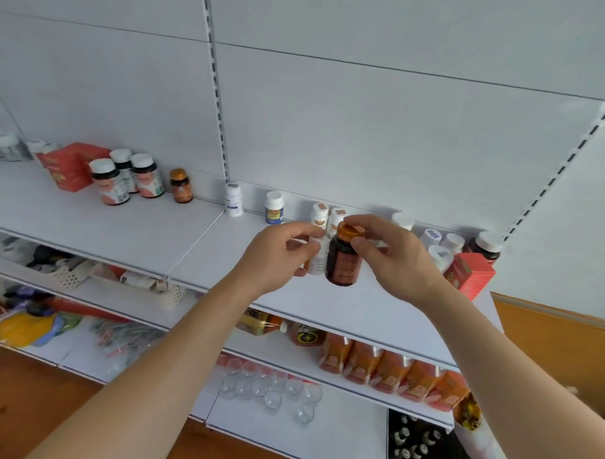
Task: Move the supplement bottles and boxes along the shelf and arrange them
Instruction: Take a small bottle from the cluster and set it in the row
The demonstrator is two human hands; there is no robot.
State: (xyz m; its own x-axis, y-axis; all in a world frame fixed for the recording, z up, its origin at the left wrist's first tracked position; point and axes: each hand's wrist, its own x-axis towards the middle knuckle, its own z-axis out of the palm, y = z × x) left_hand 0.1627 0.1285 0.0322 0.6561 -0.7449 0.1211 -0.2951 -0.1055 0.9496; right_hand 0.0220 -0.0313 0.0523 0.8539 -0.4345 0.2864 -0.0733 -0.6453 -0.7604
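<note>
I have my right hand (394, 257) pinched on the orange-gold cap of a dark amber bottle (343, 262), holding it just above the white shelf (198, 233). Its label is brownish with print too blurred to read. My left hand (278, 254) curls around a white bottle (317, 259) just beside it, fingers closed on its side. More white-capped bottles stand behind along the back panel, a red box (470, 275) at the right.

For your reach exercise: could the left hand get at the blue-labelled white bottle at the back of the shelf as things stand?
Probably not yet: the left hand already grips a white bottle. The way to the blue-labelled bottle is otherwise open shelf.
</note>
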